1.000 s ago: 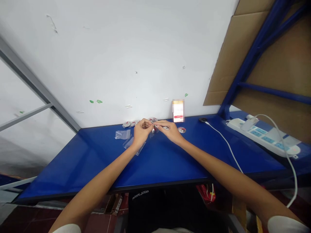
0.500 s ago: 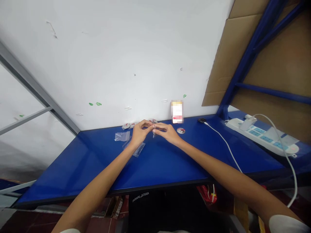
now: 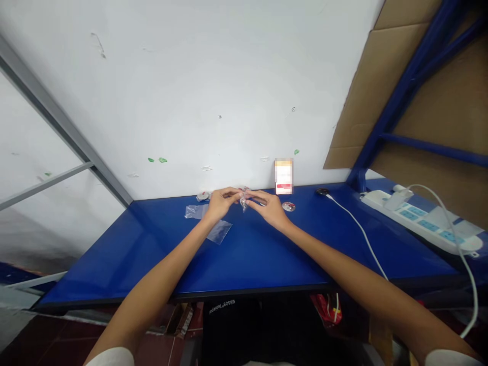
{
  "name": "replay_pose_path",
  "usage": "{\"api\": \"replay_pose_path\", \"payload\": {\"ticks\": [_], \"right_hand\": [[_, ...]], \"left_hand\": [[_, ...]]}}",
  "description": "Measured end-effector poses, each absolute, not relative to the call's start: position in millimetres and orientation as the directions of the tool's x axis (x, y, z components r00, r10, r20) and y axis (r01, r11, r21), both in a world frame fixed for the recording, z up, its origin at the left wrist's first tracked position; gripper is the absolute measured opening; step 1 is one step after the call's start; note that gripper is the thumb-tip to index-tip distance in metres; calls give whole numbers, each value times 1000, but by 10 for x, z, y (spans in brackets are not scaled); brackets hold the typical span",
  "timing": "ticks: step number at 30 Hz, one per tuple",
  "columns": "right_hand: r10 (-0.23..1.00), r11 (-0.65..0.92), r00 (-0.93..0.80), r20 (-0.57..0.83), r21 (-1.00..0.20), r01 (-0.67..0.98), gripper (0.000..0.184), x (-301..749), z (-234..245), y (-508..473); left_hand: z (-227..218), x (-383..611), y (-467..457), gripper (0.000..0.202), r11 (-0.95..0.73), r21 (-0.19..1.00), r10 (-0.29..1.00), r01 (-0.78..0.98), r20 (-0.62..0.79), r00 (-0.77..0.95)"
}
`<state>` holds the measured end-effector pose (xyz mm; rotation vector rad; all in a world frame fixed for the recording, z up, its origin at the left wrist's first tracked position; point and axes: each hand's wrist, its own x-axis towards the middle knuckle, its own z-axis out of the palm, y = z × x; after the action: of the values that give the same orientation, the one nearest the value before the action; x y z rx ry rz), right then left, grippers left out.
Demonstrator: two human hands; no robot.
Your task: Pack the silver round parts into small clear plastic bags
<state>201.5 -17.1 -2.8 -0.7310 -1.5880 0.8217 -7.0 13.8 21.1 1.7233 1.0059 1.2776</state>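
Observation:
Both of my hands meet above the blue table (image 3: pixel 259 259), near its back. My left hand (image 3: pixel 221 204) is closed, thumb and fingertips pinching a small clear plastic bag (image 3: pixel 243 203). From the other side my right hand (image 3: pixel 269 207) pinches the same bag. Something shiny seems to be inside, too small to make out. Beneath and beside my left wrist lie two flat clear bags, one farther left (image 3: pixel 195 211) and another nearer the front (image 3: pixel 220 233). Small round wrapped pieces (image 3: pixel 203 196) rest along the wall, partly hidden by my hands.
A small round red-and-white piece (image 3: pixel 288 207) lies right of my hands. Behind it a lit, blurred-out phone-like screen (image 3: pixel 284 177) leans on the wall. A black object (image 3: pixel 322 191) with a white cable and a white power strip (image 3: pixel 419 218) are at the right.
The view has shifted slightly, so the scene sits a little farther right. My hands stay together on the small bag, with the fingers slightly repositioned.

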Motion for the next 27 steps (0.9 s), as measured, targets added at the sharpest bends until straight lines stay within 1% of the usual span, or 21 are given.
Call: {"api": "replay_pose_path", "payload": {"ticks": [2, 4, 5, 7, 8, 10, 11, 12, 13, 14, 17, 18, 19, 20, 22, 27], "right_hand": [[806, 587, -169, 568, -803, 100, 43, 2034, -25, -158], [800, 599, -167, 576, -781, 179, 41, 2070, -36, -127], [800, 600, -168, 576, -770, 215, 37, 2090, -46, -109], [796, 605, -171, 581, -745, 282, 30, 2123, -63, -76], [789, 612, -177, 589, -727, 310, 28, 2133, -68, -66], [767, 637, -195, 611, -690, 343, 28, 2140, -63, -66], [754, 652, -205, 625, -673, 349, 29, 2138, -54, -75], [740, 667, -216, 637, -656, 352, 30, 2134, -43, -88], [728, 680, -228, 647, -641, 354, 31, 2131, -31, -104], [718, 691, -240, 653, -628, 359, 33, 2129, -20, -119], [699, 710, -279, 658, -591, 384, 35, 2137, -8, -146], [697, 711, -288, 657, -584, 391, 35, 2143, -12, -146], [698, 710, -292, 653, -582, 396, 35, 2151, -20, -140], [702, 707, -294, 649, -583, 400, 34, 2158, -29, -131], [711, 698, -294, 638, -592, 403, 31, 2171, -48, -109], [717, 693, -318, 621, -586, 419, 27, 2195, -55, -85]], "left_hand": [[302, -327, 274, 32, -452, 849, 891, 272, 442, 100], [428, -678, 394, 27, -473, 718, 838, 510, 545, 10], [489, -864, 439, 24, -436, 634, 823, 639, 569, -4], [566, -1203, 500, 21, -300, 427, 847, 853, 530, 32], [570, -1337, 520, 23, -232, 328, 859, 916, 512, 34], [504, -1512, 556, 26, -133, 189, 883, 973, 468, 30], [440, -1555, 579, 26, -106, 153, 896, 983, 443, 28], [365, -1575, 606, 25, -96, 140, 910, 986, 415, 29], [289, -1580, 637, 23, -95, 151, 924, 984, 382, 31], [219, -1578, 672, 22, -99, 190, 936, 977, 351, 27], [103, -1584, 768, 38, -110, 386, 953, 916, 303, -13], [99, -1599, 789, 39, -109, 437, 952, 893, 304, -33], [109, -1618, 803, 36, -109, 464, 949, 879, 311, -47], [129, -1640, 809, 31, -111, 468, 945, 877, 323, -53], [181, -1682, 800, 23, -111, 438, 936, 892, 349, -55], [325, -1744, 729, 27, -91, 355, 899, 931, 430, -76]]}}
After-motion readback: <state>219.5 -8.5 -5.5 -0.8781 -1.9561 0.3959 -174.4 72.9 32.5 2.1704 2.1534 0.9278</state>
